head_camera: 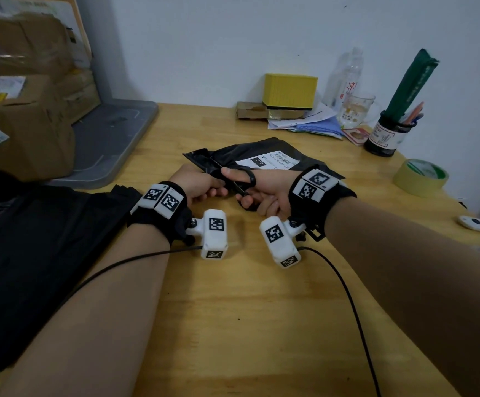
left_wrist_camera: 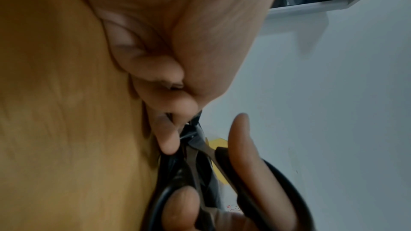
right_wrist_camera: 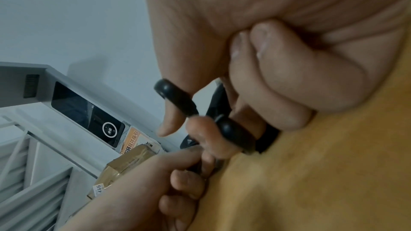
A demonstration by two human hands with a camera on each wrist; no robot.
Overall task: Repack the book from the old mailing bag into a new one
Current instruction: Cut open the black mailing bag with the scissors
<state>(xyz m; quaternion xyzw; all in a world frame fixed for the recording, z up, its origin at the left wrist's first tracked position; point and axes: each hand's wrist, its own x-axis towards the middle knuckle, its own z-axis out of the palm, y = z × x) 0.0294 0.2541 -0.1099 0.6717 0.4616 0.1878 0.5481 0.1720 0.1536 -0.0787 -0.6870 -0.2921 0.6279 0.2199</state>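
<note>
The old mailing bag (head_camera: 264, 156), black plastic with a white shipping label, lies crumpled on the wooden desk (head_camera: 233, 310) at twelve o'clock from both hands. The left hand (head_camera: 195, 181) keeps a closed grip on the bag's near edge. The right hand (head_camera: 264, 190) grips black-handled scissors (head_camera: 244, 181), thumb through one loop. Only the left wrist view shows the blades (left_wrist_camera: 195, 150) against the pinched plastic.

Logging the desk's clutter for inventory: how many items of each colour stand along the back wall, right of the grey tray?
Yellow: 1, the yellow box
Clear: 2, the plastic bottle and glass mug
Dark: 1, the pen jar
Green: 1, the green pouch
Total: 5
</note>
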